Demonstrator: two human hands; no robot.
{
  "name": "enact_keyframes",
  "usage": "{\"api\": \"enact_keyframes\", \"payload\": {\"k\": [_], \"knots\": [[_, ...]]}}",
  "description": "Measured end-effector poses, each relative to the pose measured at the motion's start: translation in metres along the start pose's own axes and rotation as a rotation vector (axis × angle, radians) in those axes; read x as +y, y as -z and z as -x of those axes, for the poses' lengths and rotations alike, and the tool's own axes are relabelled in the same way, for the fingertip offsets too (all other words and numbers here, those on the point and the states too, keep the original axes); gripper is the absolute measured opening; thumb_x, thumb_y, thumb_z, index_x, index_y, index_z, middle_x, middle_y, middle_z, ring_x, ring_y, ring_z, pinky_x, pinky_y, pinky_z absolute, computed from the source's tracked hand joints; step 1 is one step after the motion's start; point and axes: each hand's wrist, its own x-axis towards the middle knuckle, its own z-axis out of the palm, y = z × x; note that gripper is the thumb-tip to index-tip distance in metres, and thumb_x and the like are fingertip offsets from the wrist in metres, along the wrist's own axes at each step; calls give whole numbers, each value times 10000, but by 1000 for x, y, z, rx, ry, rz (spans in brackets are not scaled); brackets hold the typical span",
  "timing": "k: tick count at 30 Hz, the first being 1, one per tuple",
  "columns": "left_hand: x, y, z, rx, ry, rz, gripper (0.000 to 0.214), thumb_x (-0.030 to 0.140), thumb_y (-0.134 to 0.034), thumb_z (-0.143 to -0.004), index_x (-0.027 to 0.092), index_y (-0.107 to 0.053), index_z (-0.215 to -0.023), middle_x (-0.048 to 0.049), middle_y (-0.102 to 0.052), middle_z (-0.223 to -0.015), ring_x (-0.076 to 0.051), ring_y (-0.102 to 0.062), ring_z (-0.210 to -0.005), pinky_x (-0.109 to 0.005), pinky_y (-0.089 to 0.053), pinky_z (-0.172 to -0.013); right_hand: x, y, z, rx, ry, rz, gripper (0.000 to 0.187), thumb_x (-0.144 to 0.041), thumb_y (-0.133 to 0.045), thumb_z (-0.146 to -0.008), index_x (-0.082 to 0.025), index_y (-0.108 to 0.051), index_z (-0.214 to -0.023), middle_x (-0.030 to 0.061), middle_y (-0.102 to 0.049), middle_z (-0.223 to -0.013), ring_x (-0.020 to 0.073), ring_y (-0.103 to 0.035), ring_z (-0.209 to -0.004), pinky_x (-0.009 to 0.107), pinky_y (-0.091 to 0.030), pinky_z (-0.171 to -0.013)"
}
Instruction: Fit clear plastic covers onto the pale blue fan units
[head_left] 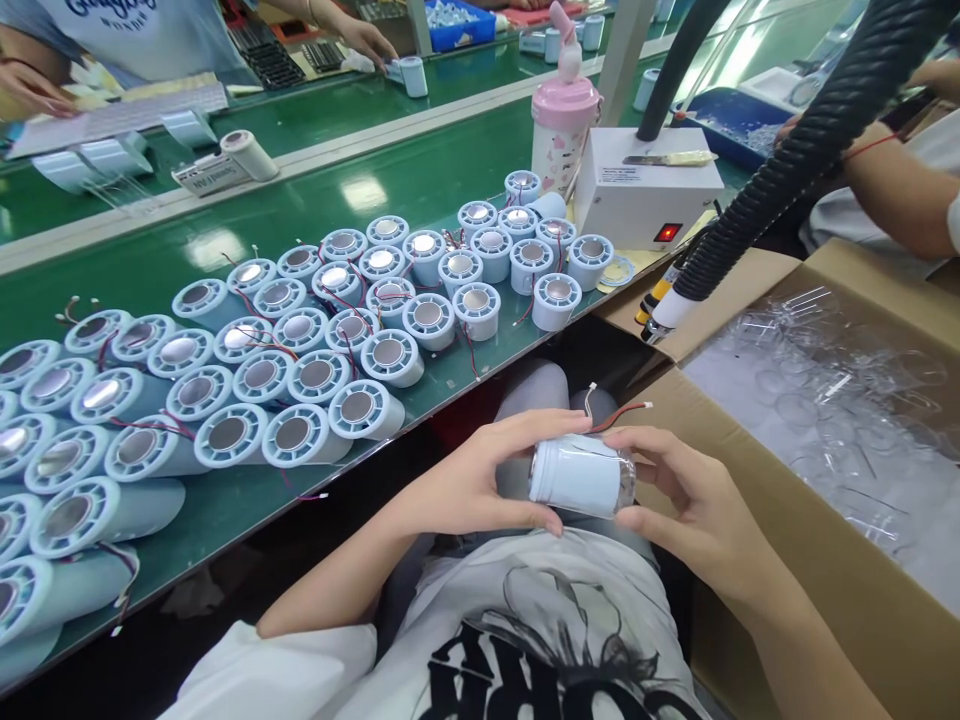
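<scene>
Above my lap, both hands hold one pale blue cylinder lying sideways, with thin red and white wires sticking up from it. My left hand wraps its left end, fingers curled round it. My right hand grips the right end, where a clear cap sits on the cylinder. Several similar pale blue cylinders with round metal faces and red wires lie in rows on the green table to my left.
An open cardboard box of clear plastic caps stands at my right. A white control box, a pink bottle and a black corrugated hose are behind. Other people's arms show at the top left and far right.
</scene>
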Motion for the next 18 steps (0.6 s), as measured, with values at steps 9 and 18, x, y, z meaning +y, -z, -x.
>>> {"api": "enact_keyframes", "payload": {"k": [9,18], "knots": [[3,0,2,-6,7,-39,794,253,-858,-683,287,-528,-1405,-104,-543,-1453,-307,-511,-1342,-455,-402,-1136,-6,-1,-5,-9,-177,-189,340,-446,-705,-865,-282,-609,-1147,22,-641,-1049,177,-621,-896,231,-557,-735],[0,2,4,-28,-34,-86,842,193,-858,-676,326,-496,-1425,-79,-484,-1508,-288,-480,-1374,-450,-346,-1176,-7,-6,-12,-25,-284,-352,330,-536,-655,-874,-226,-609,-976,-11,-632,-765,142,-613,-635,240,-556,-569]]}}
